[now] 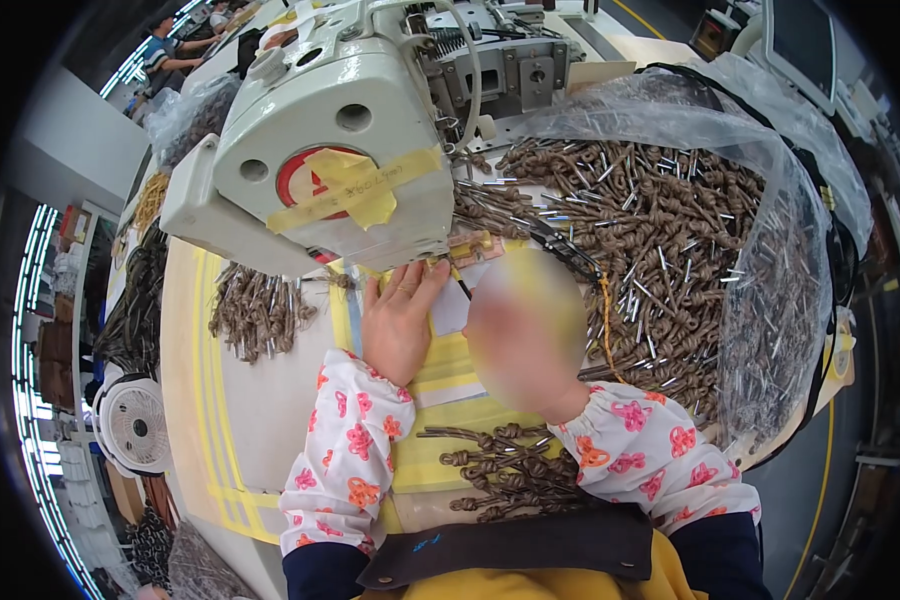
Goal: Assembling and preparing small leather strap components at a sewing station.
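A white industrial sewing machine [260, 140] with yellow tape on its front stands before me. My left hand [398, 325] lies palm down under its head, fingers stretched forward close to the needle area; what lies beneath the fingertips is hidden. A small brown knotted cord [344, 281] shows just left of those fingers. My right hand [525, 330] is just right of the needle area, blurred over so its fingers cannot be made out. A thin dark pointed piece [462, 287] shows beside it. Several knotted brown cords [505, 475] with metal tips lie between my forearms.
A large heap of knotted cords [660, 230] with metal tips covers the right side, edged by a clear plastic bag [775, 300]. A smaller cord bundle [260, 310] lies left on the taped table [260, 410]. A white fan [133, 425] stands at the left edge.
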The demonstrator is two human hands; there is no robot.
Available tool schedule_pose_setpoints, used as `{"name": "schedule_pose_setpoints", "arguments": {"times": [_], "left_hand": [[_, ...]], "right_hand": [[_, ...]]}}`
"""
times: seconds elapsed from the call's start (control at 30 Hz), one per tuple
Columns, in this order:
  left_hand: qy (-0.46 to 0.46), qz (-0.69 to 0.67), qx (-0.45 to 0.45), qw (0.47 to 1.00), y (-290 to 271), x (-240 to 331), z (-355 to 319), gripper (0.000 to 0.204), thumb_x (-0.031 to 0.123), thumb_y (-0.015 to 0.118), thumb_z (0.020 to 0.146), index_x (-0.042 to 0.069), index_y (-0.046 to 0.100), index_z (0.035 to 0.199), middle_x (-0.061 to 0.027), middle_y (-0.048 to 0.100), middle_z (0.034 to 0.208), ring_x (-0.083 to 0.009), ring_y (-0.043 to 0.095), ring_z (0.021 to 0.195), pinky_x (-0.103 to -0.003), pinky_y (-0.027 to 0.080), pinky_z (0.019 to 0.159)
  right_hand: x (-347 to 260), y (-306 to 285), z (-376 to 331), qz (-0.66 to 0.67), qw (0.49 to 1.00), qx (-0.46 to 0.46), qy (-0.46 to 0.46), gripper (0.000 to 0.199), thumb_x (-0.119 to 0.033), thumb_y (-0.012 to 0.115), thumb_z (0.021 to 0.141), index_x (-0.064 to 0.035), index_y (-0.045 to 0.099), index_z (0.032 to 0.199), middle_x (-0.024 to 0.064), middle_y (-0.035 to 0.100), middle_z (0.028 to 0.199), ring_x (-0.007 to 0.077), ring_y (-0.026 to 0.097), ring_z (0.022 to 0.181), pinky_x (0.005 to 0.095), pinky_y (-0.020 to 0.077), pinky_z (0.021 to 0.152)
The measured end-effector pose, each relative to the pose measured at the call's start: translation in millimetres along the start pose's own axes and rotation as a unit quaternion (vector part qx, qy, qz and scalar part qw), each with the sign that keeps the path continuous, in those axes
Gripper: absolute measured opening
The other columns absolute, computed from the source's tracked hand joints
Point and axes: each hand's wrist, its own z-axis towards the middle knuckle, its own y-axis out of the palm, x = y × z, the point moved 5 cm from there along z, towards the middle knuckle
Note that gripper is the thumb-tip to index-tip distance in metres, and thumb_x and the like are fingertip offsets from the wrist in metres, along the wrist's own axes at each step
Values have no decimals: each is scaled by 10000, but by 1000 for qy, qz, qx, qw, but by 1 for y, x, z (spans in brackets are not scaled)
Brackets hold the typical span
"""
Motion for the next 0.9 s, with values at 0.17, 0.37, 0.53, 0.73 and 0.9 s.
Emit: {"name": "schedule_pose_setpoints", "arguments": {"times": [0.17,0.37,0.53,0.73,0.9], "left_hand": [[10,5,10,1000,-3,-1,2,390,18,515,773,111,571,1148,-163,607,1088,-313,556,1056,-473,370,867],[21,12,-3,1000,-6,-1,-1,392,15,507,770,95,563,1150,-151,596,1090,-302,540,1052,-471,372,861],[17,3,0,1000,2,0,-4,386,27,499,788,95,551,1165,-150,590,1112,-302,539,1056,-480,368,888],[25,18,13,999,-1,4,-2,339,48,515,811,101,558,1143,-148,586,1125,-296,529,1092,-492,374,889],[24,-14,22,999,0,3,-5,340,37,511,813,98,555,1145,-150,584,1126,-291,524,1106,-497,373,893]], "right_hand": [[0,2,3,-10,1000,-5,-7,325,-42,475,898,48,464,1211,67,567,782,38,356,386,198,268,330],[3,4,2,-36,998,-33,-43,338,-42,463,895,54,454,1219,69,566,784,44,365,388,203,278,337],[9,-3,8,-52,996,-33,-70,356,-38,459,891,53,442,1235,77,566,802,48,381,399,211,286,342],[3,0,4,-48,996,-52,-48,393,-37,442,895,54,402,1275,93,565,816,62,391,412,227,306,352],[9,-1,6,-60,996,-43,-41,407,-61,460,894,56,394,1277,95,563,824,71,392,414,231,305,351]]}}
